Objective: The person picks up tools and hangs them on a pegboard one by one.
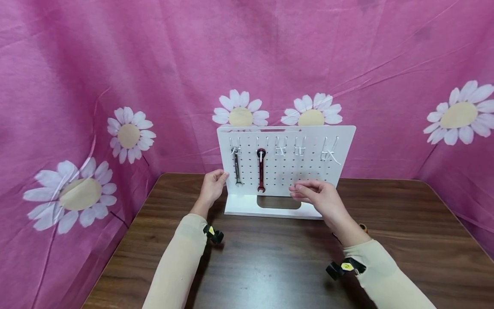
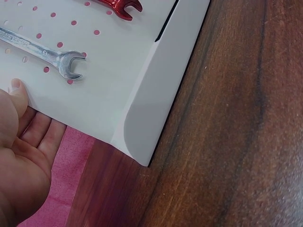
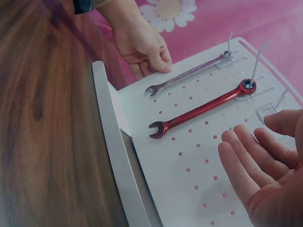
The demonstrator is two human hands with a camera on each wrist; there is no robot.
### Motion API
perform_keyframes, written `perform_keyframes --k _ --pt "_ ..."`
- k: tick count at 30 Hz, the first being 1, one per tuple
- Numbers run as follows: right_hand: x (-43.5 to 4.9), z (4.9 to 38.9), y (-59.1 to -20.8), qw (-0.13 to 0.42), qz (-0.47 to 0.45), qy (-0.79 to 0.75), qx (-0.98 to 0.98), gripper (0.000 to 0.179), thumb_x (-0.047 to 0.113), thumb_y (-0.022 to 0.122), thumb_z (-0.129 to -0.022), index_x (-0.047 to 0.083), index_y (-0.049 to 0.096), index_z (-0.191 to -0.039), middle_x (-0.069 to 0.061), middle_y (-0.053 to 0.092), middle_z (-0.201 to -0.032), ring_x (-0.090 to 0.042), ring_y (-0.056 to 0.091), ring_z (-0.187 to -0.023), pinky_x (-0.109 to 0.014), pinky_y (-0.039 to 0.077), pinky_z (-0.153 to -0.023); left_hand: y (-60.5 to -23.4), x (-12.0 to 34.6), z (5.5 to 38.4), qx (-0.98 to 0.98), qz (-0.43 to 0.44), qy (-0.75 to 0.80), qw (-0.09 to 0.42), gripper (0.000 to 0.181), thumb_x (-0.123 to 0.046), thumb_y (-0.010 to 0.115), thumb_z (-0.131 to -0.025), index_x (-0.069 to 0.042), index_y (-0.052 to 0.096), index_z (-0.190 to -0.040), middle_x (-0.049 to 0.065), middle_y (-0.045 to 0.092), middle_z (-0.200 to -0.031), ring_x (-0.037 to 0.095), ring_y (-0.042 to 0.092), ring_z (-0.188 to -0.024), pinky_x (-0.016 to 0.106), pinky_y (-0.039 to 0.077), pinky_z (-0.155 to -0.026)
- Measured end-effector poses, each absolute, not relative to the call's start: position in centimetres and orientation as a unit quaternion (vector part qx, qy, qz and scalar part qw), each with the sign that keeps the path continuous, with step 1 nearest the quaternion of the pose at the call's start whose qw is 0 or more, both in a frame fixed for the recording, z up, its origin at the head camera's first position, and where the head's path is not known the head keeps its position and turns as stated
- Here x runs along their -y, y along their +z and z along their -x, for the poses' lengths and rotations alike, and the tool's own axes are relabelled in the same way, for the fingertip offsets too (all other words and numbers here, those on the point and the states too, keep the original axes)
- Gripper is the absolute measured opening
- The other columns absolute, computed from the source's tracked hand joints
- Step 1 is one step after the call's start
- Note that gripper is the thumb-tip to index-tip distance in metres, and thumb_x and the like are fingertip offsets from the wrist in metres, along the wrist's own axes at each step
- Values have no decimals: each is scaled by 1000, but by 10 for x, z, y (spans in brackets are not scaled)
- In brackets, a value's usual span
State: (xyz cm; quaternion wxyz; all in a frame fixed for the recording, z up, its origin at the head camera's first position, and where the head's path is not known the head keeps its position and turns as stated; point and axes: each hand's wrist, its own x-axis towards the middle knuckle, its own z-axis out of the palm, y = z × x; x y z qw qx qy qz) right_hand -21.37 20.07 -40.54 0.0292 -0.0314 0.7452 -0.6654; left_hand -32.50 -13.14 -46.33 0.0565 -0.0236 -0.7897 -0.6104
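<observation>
1. the red wrench (image 1: 261,171) hangs on the front of the white pegboard (image 1: 316,171), by its ring end, from a wire hook (image 3: 256,65). its long axis is nearly upright, along the board, with the open end down.
2. the right hand (image 1: 318,195) is in front of the board, to the right of this wrench. its fingertips point toward the lower, open end, near it but not touching.
3. the fingers of this hand are held out, a little bent, next to each other; the thumb is apart from them in the right wrist view. they hold nothing.
4. the left hand (image 1: 213,184) pinches the left edge of the board: thumb on the front face, fingers behind, where their tips are hidden.
5. the silver wrench (image 1: 237,168) hangs also upright, between the left hand and the red one; the left thumb is near its lower end, apart from it.
6. so, in my judgement, the right hand is better placed for the red wrench, with a short way leftward; the left is occupied with the board.
</observation>
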Motion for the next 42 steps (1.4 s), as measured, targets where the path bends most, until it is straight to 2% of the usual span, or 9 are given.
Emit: perform_keyframes --k 4,11,16,18,23,26,31,34,42 --pt "-208 206 -406 23 45 -672 -739 42 11 63 -110 -21 58 -137 -9 83 -111 -9 80 -93 -30 66 -93 -463 132 325 788 25 -612 58 21 -11 64 -109 7 72 -100 3 65 -74 9 62 -80 56 62 -102" --pt "-221 191 -407 16 45 -659 -751 40 15 66 -109 -16 62 -135 -10 82 -115 -12 81 -98 -28 66 -92 -462 131 324 791 27 -608 62 21 -11 64 -109 6 73 -101 1 68 -76 7 63 -80 54 63 -100" --pt "-232 180 -415 9 55 -653 -756 37 10 64 -109 -18 62 -132 -1 83 -108 -11 81 -96 -30 67 -90 -462 130 323 789 26 -610 62 21 -11 64 -109 7 72 -101 0 67 -75 7 62 -79 56 62 -101" --pt "-237 176 -418 6 64 -648 -759 34 8 62 -110 -20 62 -129 2 83 -106 -10 80 -95 -30 67 -88 -463 130 324 791 25 -609 62 22 -11 64 -110 7 72 -102 3 69 -77 7 63 -80 55 62 -101" --pt "-250 167 -424 19 63 -641 -765 37 10 61 -111 -22 60 -129 4 83 -104 -11 81 -96 -30 68 -87 -464 130 326 791 20 -609 56 23 -13 63 -110 7 73 -105 6 71 -82 8 64 -84 54 62 -103" --pt "-256 162 -428 31 55 -649 -758 37 13 64 -110 -19 62 -128 2 84 -104 -13 81 -98 -32 67 -89 -464 131 326 790 19 -610 54 22 -13 63 -110 6 73 -105 4 72 -84 7 64 -86 52 62 -104" --pt "-264 154 -437 21 84 -667 -740 24 4 60 -110 -16 65 -122 -1 84 -103 -15 81 -96 -33 68 -87 -463 131 325 790 22 -610 55 22 -13 63 -110 6 74 -105 2 71 -82 8 65 -88 51 62 -105" --pt "-270 150 -442 17 94 -659 -746 22 2 59 -110 -16 66 -121 0 84 -103 -14 81 -94 -31 68 -86 -464 131 325 791 22 -609 57 22 -12 64 -110 6 73 -103 1 70 -80 7 65 -86 51 62 -104" --pt "-284 140 -447 19 89 -629 -772 30 3 58 -111 -24 60 -124 3 83 -103 -13 81 -95 -29 68 -84 -465 132 327 791 25 -609 61 22 -13 64 -110 6 73 -102 -3 68 -76 5 64 -82 50 63 -102"
